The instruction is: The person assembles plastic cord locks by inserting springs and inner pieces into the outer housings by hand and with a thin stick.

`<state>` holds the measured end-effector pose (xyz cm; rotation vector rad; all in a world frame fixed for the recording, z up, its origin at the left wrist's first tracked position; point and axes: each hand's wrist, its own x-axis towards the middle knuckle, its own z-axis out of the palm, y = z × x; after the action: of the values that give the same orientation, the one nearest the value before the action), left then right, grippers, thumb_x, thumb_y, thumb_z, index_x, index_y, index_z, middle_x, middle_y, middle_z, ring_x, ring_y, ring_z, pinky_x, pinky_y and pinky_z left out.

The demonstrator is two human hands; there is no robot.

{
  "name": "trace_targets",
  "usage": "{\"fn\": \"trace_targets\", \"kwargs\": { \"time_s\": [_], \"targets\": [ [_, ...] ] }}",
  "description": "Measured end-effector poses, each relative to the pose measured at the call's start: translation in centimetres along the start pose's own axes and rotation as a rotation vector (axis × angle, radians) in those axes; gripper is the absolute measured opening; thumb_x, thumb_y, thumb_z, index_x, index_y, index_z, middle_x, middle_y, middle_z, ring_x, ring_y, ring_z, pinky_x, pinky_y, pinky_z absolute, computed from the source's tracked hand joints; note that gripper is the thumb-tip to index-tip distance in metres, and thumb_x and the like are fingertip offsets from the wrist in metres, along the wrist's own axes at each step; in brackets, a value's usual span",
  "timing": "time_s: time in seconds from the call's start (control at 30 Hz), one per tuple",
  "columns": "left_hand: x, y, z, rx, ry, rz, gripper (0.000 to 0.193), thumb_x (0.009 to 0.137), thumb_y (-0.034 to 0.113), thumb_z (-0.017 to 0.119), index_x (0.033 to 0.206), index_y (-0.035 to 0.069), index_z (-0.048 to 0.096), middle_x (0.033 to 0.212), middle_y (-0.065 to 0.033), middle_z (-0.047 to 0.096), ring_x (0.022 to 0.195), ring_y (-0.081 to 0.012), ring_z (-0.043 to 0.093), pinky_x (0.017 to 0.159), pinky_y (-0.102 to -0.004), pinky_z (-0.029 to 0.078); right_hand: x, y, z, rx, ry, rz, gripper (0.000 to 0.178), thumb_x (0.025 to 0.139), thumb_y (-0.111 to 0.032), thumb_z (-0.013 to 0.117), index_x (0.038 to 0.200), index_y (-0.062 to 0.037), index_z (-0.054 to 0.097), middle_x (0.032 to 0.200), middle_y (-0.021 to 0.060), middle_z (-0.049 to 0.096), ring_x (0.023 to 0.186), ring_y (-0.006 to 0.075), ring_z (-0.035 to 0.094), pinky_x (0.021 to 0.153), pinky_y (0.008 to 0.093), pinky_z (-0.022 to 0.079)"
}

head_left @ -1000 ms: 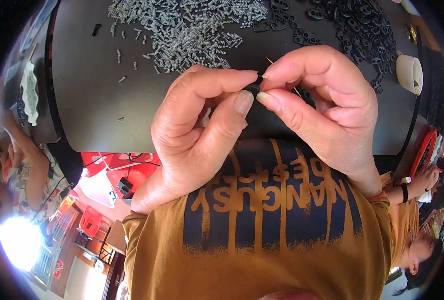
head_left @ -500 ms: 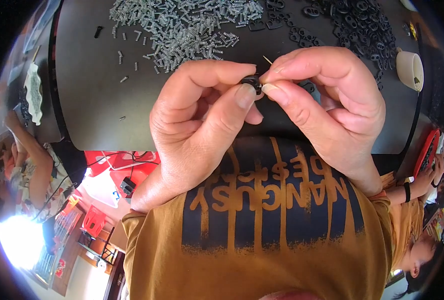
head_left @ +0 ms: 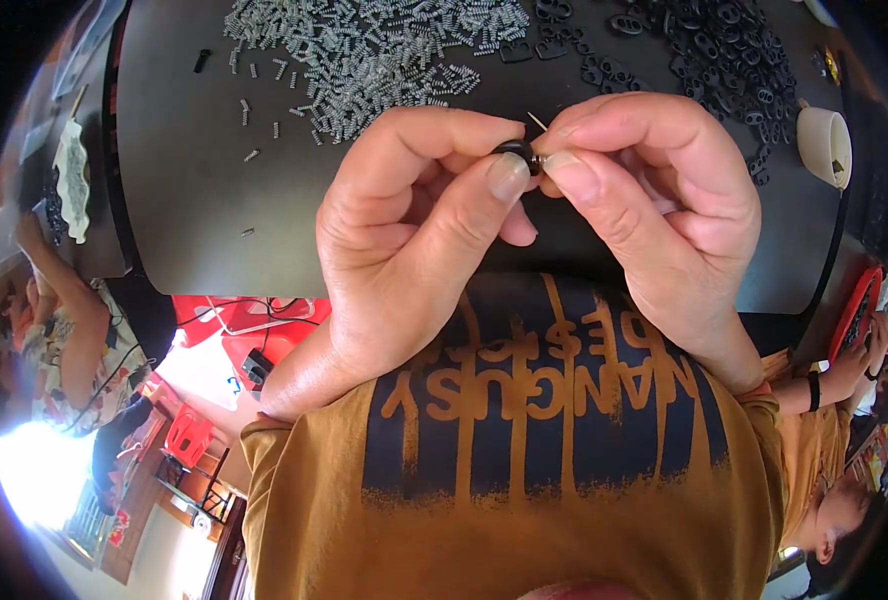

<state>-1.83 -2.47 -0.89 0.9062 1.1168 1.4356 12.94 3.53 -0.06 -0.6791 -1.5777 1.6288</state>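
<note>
Far left, off the table (head_left: 214,200) edge: another person's arm in a patterned sleeve (head_left: 74,340), plus a pale crumpled sheet (head_left: 69,180) lying on a neighbouring surface. On the dark table, toward the far left part, a wide heap of small grey springs (head_left: 364,50), with a few strays scattered near the left edge. Left hand (head_left: 404,250): thumb and forefinger pinched together on a small black ring part (head_left: 517,152), held up over the near middle of the table, close to the chest. Right hand (head_left: 654,210): fingertips also clamped on the same black ring part, thumb touching the left thumb; a thin pale pin (head_left: 537,121) sticks up from between the fingers just above the part. Far right side of the table: a pile of black ring pieces (head_left: 724,60), same kind. Near the right edge, a small white cup (head_left: 824,145). Beyond the right edge, another person's forearm with a dark wristband (head_left: 812,390). Below the hands, the wearer's mustard shirt (head_left: 524,480) with dark print.
</note>
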Motion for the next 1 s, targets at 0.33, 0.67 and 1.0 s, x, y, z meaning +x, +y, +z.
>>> {"fn": "trace_targets", "kwargs": {
  "time_s": [0.33,0.67,1.0],
  "targets": [
    [0.2,-0.3,0.4,-0.034,-0.006,-0.031,0.014,0.083,0.004,0.052,0.095,-0.002,0.05,0.077,-0.008,0.057,0.058,-0.011,0.052,0.051,-0.0206,0.044,0.1,0.0,-0.4,-0.07,-0.011,0.029,0.012,0.08,0.001,0.056,0.091,0.0026,0.054,0.086,0.0069,0.053,0.079,0.0103,0.05,0.071,0.0211,0.041],
    [0.0,-0.7,0.7,0.282,-0.041,-0.007,0.011,0.085,0.002,0.049,0.095,0.0,0.047,0.077,-0.0057,0.055,0.062,-0.0068,0.051,0.057,-0.0177,0.043,0.3,1.0,-0.9,-0.335,-0.022,-0.108,0.007,0.079,-0.004,0.058,0.083,0.0008,0.056,0.078,0.0072,0.054,0.068,0.0136,0.051,0.062,0.0223,0.041],
    [0.7,-1.5,0.4,-0.001,0.023,-0.025,0.013,0.085,0.009,0.051,0.094,-0.001,0.047,0.081,-0.0105,0.057,0.056,-0.0096,0.05,0.056,-0.0202,0.042,3.8,-0.5,-5.9,-1.161,0.06,-0.307,0.018,0.074,-0.006,0.061,0.091,-0.0015,0.059,0.086,0.0096,0.055,0.08,0.0228,0.054,0.072,0.0274,0.042]
  ]
}}
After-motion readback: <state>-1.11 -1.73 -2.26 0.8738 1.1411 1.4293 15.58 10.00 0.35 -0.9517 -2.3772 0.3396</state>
